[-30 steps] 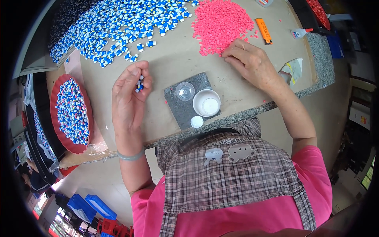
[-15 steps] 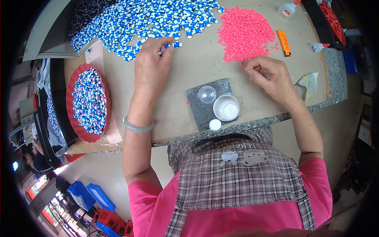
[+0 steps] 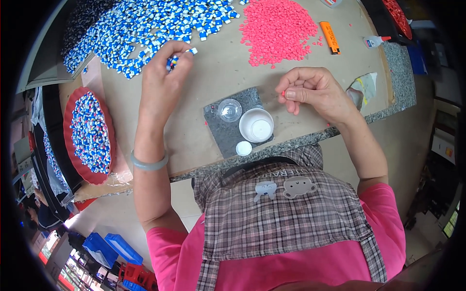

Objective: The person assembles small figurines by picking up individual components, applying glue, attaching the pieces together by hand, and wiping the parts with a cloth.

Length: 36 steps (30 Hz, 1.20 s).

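My left hand (image 3: 162,80) is curled around a few small blue-and-white pieces, with one white end (image 3: 194,51) sticking out at the fingertips. Beyond it spreads a big heap of similar blue-and-white pieces (image 3: 160,29). Between thumb and fingers of my right hand (image 3: 315,92) is a tiny pink piece (image 3: 283,93). A pile of such pink pieces (image 3: 276,29) lies farther back. Between my hands, on a dark stone slab (image 3: 218,131), stand a clear round cup (image 3: 229,110), a white cup (image 3: 247,119) and a small white round cap (image 3: 243,148).
A red scalloped dish (image 3: 108,169) full of blue-and-white pieces stands at the left. At the right lie an orange box-shaped item (image 3: 329,38), a small red-tipped glue bottle (image 3: 374,41) and a torn wrapper (image 3: 364,87). The table's granite edge (image 3: 301,141) runs in front of me.
My right hand has drawn back from the pink pile with a pink piece. My left hand keeps its blue-and-white pieces, now clear of the heap's edge. The whole view has shifted slightly.
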Each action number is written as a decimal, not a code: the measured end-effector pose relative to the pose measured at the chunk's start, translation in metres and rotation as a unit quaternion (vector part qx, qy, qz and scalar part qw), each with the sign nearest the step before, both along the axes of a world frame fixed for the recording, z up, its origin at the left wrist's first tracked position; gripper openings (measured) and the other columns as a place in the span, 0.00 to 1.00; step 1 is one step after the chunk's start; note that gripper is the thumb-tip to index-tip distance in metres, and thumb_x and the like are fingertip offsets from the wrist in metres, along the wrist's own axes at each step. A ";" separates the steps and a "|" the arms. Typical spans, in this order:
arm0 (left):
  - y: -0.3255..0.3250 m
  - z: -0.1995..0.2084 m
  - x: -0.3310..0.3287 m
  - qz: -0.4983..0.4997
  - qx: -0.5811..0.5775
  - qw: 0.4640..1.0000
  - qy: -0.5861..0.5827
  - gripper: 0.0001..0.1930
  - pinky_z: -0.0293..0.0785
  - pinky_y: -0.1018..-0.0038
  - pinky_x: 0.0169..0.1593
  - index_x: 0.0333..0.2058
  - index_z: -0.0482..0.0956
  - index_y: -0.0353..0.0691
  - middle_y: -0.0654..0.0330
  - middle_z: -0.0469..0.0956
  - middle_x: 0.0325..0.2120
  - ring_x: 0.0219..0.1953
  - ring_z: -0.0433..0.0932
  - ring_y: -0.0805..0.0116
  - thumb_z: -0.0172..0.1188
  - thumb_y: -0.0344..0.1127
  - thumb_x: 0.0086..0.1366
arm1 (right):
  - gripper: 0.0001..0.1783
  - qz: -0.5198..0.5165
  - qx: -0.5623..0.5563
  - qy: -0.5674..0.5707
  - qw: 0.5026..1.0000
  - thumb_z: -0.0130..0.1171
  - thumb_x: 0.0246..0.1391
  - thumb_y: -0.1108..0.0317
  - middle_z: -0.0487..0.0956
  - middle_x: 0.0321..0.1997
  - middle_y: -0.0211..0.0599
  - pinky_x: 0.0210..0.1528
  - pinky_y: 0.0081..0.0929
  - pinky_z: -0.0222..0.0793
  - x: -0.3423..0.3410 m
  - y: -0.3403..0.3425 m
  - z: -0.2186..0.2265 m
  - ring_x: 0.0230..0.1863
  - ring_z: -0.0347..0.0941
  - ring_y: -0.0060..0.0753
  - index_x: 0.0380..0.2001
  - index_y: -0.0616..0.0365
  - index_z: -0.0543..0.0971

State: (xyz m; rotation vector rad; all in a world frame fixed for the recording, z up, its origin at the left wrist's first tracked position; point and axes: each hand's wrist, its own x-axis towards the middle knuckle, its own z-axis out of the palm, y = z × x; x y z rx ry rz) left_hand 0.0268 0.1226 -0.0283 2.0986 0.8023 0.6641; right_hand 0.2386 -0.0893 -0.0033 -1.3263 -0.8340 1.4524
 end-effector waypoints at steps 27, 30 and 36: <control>-0.070 0.025 -0.042 -0.015 -0.439 0.880 -0.182 0.13 0.56 0.86 0.26 0.47 0.81 0.33 0.63 0.79 0.27 0.25 0.66 0.85 0.60 0.30 0.65 | 0.13 0.028 -0.041 0.002 0.999 0.63 0.53 0.78 0.79 0.28 0.34 0.25 0.11 0.68 -0.021 -0.007 0.015 0.23 0.72 0.14 0.36 0.58 0.68; -0.070 0.023 -0.044 -0.032 -0.439 0.881 -0.173 0.13 0.56 0.86 0.27 0.47 0.81 0.35 0.64 0.79 0.28 0.27 0.68 0.85 0.60 0.31 0.65 | 0.13 0.045 -0.069 -0.033 0.996 0.63 0.53 0.78 0.79 0.27 0.32 0.24 0.11 0.67 -0.026 -0.005 0.021 0.23 0.71 0.13 0.35 0.57 0.68; -0.074 0.024 -0.046 -0.034 -0.434 0.883 -0.176 0.13 0.56 0.87 0.26 0.48 0.81 0.36 0.64 0.80 0.29 0.28 0.69 0.85 0.58 0.31 0.66 | 0.13 0.061 -0.076 -0.094 0.991 0.61 0.54 0.78 0.79 0.26 0.32 0.24 0.14 0.67 -0.036 -0.003 0.026 0.22 0.70 0.14 0.34 0.58 0.66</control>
